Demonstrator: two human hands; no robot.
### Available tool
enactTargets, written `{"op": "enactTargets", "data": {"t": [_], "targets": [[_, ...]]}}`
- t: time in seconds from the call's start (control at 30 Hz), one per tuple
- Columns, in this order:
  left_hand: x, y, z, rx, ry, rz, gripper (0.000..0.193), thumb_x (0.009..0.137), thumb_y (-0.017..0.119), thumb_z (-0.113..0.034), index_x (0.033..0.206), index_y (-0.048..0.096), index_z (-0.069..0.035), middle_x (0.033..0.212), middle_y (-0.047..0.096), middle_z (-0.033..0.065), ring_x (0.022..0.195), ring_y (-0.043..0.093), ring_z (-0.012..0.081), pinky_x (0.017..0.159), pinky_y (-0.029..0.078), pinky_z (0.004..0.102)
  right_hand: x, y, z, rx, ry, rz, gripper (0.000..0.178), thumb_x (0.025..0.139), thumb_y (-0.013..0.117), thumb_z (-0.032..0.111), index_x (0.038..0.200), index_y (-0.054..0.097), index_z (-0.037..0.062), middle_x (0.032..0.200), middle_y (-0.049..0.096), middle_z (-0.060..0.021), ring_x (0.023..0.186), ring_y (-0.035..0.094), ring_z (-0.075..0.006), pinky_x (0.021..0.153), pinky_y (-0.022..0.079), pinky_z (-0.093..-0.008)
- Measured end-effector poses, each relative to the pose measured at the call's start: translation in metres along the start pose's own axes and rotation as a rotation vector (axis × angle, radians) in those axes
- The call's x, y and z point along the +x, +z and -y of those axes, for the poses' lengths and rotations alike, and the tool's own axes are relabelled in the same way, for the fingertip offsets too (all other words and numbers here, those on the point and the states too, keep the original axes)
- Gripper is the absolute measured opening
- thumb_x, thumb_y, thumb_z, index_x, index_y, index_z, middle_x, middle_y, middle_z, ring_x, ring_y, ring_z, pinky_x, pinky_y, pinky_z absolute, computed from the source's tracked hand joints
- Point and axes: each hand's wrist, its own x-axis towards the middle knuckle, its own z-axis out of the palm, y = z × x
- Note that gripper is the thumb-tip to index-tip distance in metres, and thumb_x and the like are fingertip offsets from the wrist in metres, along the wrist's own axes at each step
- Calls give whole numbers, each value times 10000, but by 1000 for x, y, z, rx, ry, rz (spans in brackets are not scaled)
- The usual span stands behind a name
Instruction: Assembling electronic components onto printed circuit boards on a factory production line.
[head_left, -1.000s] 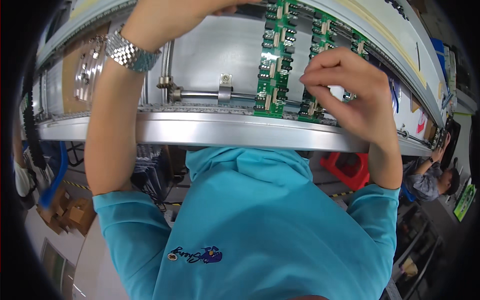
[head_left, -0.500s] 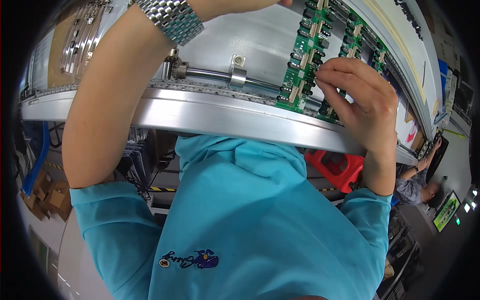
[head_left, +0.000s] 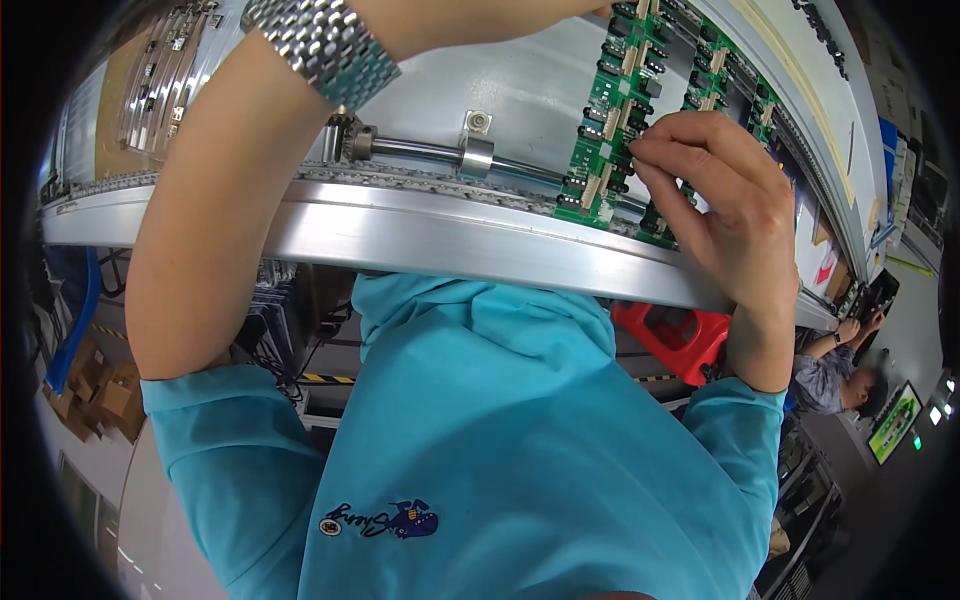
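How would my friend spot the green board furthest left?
Find the long silver rail crossing in front of the teal shirt. Just beyond it, left of the right hand, a green board slants up to the picture's top edge. Unlike the other green boards, it has green neighbours only on its right side.

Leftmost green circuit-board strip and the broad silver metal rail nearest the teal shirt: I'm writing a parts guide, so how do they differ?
Colour: the leftmost green circuit-board strip is green; the broad silver metal rail is silvery grey.
Surface: the strip is crowded with black and cream components; the rail is smooth.
Direction: the strip runs up the picture, leaning right; the rail runs across it.
Both are long.
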Motion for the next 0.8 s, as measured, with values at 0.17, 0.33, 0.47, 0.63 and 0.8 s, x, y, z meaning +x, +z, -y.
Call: {"op": "enactTargets", "data": {"t": [0.17,0.33,0.47,0.63,0.8], "targets": [[-11,-8,-30,136,148,48,179,898,655,-32,1057,709,29,863,685,98,689,612,165,641,517,247,3,-18,-14,82,10,-116,137,802,774,-41,934,755,-9,973,705,-50,760,612,-176,667,498,-267],[-26,-2,-59,389,256,13,107,830,738,-31,936,750,-29,898,676,46,662,609,198,615,504,304,27,-51,-83,-15,121,-186,194,854,749,47,1037,761,-17,969,731,-117,798,658,-203,712,535,-272],[-33,4,-65,428,262,72,124,797,733,7,921,737,-7,900,653,68,685,624,256,662,522,358,59,-57,-130,5,280,-236,260,874,717,123,1071,762,-42,975,757,-164,790,693,-239,738,571,-296],[-31,2,-68,418,204,98,132,799,723,27,928,735,0,920,658,63,693,625,247,670,519,350,83,-55,-115,-120,281,-298,247,880,704,112,1049,766,-57,993,763,-175,801,707,-258,750,582,-319],[-32,2,-70,426,155,115,138,801,717,32,934,737,1,921,672,58,682,622,245,658,516,345,84,-64,-100,-149,312,-290,245,882,701,101,1056,764,-59,991,764,-171,777,702,-248,739,584,-314]]}}
